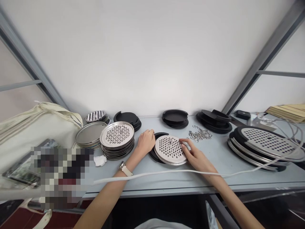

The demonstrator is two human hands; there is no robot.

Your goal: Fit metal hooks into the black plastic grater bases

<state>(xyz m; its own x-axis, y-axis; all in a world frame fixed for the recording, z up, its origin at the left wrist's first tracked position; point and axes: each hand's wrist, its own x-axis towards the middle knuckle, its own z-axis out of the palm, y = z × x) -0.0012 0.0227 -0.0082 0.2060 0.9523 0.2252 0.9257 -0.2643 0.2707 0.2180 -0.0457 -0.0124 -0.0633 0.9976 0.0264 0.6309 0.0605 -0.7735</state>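
A round perforated metal disc (169,149) lies partly over a black round base (154,156) near the middle of the table. My right hand (192,152) grips the disc at its right edge, with thumb and fingers on the rim. My left hand (146,140), with a watch at the wrist, rests at the upper left edge of the black base; its fingers are curled, and whatever they hold is hidden. Just left of that hand stands a stack of perforated metal discs (117,135). Small metal hooks (200,134) lie in a pile behind my right hand.
Plain metal discs (89,133) and white crumpled paper (100,161) are at the left. Black parts (175,117) line the back. Assembled discs (269,143) are piled at the right. A white cable (166,172) crosses in front, over the right forearm. A cream bag (47,124) stands far left.
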